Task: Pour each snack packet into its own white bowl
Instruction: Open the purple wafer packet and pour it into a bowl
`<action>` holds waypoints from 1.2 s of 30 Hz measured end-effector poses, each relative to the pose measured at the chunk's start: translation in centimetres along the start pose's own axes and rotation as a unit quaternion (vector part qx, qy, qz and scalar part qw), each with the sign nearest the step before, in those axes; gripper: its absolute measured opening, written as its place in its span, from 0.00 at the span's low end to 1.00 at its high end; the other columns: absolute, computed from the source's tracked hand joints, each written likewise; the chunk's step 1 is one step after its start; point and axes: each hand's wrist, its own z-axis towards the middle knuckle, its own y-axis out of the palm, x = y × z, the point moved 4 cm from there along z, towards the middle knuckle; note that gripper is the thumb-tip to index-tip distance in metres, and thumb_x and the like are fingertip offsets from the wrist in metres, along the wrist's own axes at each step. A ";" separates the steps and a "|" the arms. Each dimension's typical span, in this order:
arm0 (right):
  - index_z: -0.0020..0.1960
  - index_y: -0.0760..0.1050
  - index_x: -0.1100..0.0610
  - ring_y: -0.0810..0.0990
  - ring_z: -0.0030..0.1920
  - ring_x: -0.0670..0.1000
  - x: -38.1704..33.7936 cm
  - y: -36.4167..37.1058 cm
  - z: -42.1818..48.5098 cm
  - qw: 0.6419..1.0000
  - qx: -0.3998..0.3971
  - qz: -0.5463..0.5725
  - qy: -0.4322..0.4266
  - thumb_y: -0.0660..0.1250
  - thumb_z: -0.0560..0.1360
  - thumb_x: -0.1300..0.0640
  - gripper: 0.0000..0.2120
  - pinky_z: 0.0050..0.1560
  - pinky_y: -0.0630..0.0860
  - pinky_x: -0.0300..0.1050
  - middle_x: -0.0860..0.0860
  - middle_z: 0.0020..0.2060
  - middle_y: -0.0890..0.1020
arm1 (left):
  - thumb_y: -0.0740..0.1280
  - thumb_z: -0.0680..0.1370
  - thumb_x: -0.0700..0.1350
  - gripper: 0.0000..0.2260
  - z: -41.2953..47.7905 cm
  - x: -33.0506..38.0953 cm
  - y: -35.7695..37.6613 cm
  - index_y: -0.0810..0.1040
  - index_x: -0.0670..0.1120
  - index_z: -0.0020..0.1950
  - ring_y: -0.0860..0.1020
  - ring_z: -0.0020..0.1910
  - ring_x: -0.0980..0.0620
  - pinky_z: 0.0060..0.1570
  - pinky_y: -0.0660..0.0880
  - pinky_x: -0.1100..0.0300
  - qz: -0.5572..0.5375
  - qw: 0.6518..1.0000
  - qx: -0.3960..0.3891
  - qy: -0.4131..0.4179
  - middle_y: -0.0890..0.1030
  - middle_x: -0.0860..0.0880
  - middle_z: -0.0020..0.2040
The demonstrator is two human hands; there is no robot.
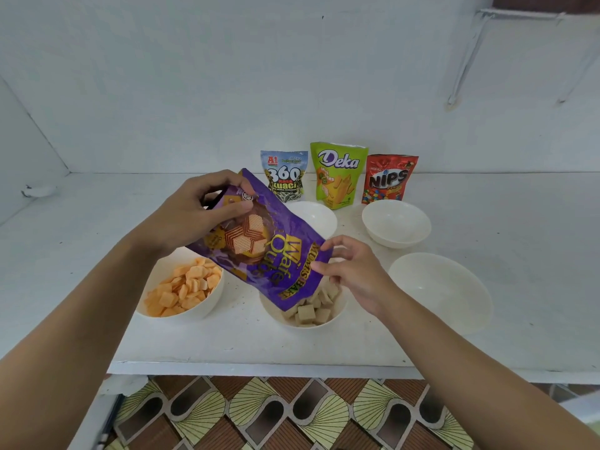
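Left hand [198, 216]: centre-left of the frame, fingers and thumb curled round the raised bottom end of the purple wafer packet [259, 245], holding it tipped mouth-down.
Right hand [354, 277]: just right of centre, thumb and forefinger pinching the packet's lower corner by the mouth, the other fingers loosely spread.
Packet: glossy foil with its print upside down, slanting from upper left to lower right across the middle, open end just over the middle bowl [311, 324].
Middle bowl: lower centre, white, holding pale square wafer cubes [306, 313] and partly hidden by the packet.
Doing it well: keep the mouth inside the rim and spread by the pinch, raise the bottom end gradually, and shake lightly to free cubes from the corners. Whether any remain inside cannot be seen.
Risk: the cubes look light, so a sharp tip could bounce them out.
Left bowl [194, 311]: filled with orange pieces [185, 287].
Empty bowls: rear centre [319, 217], rear right [396, 228], near right [441, 287].
Standing packets: 360 Kuaci [285, 178], Deka [339, 177] and Nips [389, 178], upright in a row at upper centre.
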 end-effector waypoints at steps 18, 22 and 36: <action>0.46 0.75 0.55 0.82 0.47 0.53 0.1 0.3 0.0 0.996 -0.073 -0.057 0.011 0.77 0.71 0.63 0.12 0.35 0.76 0.42 0.57 0.51 0.83 | 0.71 0.77 0.48 0.12 1.5 0.5 -0.1 0.81 0.47 0.59 0.84 0.56 0.49 0.49 0.83 0.48 0.040 0.998 -0.044 0.012 0.84 0.51 0.56; 0.50 0.76 0.54 0.82 0.57 0.54 -0.2 -0.1 0.3 0.999 -0.014 -0.029 -0.028 0.77 0.72 0.59 0.11 0.40 0.79 0.45 0.54 0.55 0.82 | 0.70 0.78 0.48 0.11 1.6 0.6 -0.4 0.80 0.47 0.59 0.84 0.55 0.49 0.50 0.83 0.48 0.033 0.999 -0.024 0.009 0.84 0.52 0.56; 0.50 0.79 0.56 0.84 0.52 0.54 -0.1 -0.1 0.4 0.999 -0.019 -0.039 -0.028 0.74 0.75 0.60 0.06 0.39 0.79 0.46 0.56 0.56 0.81 | 0.71 0.78 0.49 0.10 2.0 1.2 -0.5 0.81 0.49 0.58 0.84 0.55 0.48 0.51 0.83 0.44 0.045 0.999 -0.014 0.021 0.84 0.51 0.56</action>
